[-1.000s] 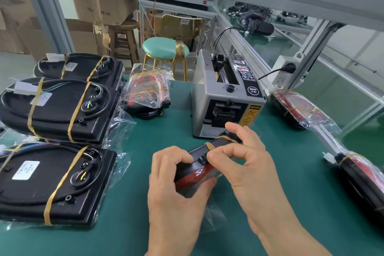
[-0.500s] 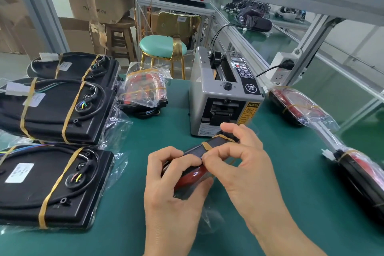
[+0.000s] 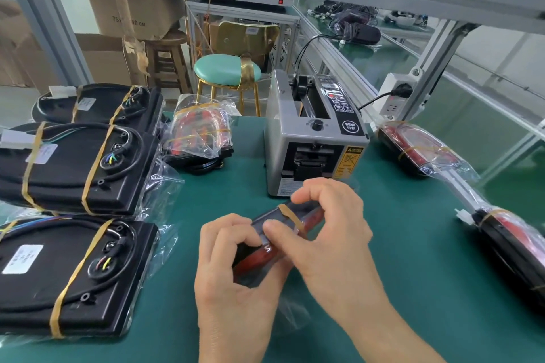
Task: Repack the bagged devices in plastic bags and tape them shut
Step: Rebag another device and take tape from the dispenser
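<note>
A green work mat [image 3: 413,244] covers the bench. Along its left edge lie three large black devices in clear bags, each bound by two tan tape bands: the far one [image 3: 100,103], the middle one [image 3: 76,168] and the near one [image 3: 67,277]. Just right of the far pair sits a smaller red bagged device [image 3: 200,132], also taped.

At centre, close to the camera, the left hand [image 3: 236,274] cups a small red-and-black device [image 3: 283,230] from below, fingers curled round its near end with the thumb underneath. A tan tape strip [image 3: 290,216] crosses the device's top. Crumpled clear bag plastic [image 3: 292,312] trails beneath the hands. The right hand [image 3: 333,233] reaches across from the right, its thumb and forefinger pinching at the dark top face near the tape. Compared with half a second ago, both hands hold the same grip on the device and the tape strip sits in the same place; only the view has shifted slightly.

Directly behind the hands stands a grey tape dispenser machine [image 3: 312,141]. Right of it lie two more red bagged devices, one [image 3: 418,150] near the machine and one [image 3: 513,247] at the mat's right edge.
</note>
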`<action>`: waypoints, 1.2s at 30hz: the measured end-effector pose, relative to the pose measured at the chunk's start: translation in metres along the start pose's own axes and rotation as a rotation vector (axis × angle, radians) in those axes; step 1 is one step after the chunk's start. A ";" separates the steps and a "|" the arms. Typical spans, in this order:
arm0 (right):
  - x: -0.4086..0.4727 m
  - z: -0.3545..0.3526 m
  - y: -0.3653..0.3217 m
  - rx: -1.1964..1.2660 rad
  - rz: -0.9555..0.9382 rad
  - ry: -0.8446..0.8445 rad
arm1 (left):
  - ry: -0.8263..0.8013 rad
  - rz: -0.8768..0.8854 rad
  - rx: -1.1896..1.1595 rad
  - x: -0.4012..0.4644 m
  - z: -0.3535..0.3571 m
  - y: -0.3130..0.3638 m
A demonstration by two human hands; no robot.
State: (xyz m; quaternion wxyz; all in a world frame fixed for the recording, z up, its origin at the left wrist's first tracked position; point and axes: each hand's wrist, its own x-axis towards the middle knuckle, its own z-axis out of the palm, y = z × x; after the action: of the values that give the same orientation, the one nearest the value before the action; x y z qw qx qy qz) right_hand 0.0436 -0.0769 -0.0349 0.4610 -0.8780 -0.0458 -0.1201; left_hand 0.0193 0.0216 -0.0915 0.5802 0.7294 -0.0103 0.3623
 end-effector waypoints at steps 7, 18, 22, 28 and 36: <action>-0.001 0.002 0.004 -0.033 -0.051 -0.005 | -0.026 0.046 0.017 0.002 -0.002 -0.001; 0.029 -0.049 0.039 0.220 -0.003 -0.191 | -0.142 -0.061 -0.035 0.022 -0.032 -0.016; 0.040 -0.054 0.058 0.115 -0.028 -0.446 | -0.270 -0.124 -0.088 0.030 -0.047 -0.013; 0.037 -0.044 0.064 0.260 -0.140 -0.331 | -0.394 0.127 0.476 0.052 -0.039 0.018; 0.020 -0.042 0.089 0.081 -0.529 0.061 | -0.582 0.441 0.673 0.056 0.004 0.026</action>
State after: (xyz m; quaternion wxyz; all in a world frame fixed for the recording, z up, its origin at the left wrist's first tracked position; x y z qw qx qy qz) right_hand 0.0724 -0.1628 -0.0777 0.4495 -0.8123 -0.2644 -0.2610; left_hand 0.0513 0.0322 -0.0401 0.1953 0.9276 -0.2083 0.2410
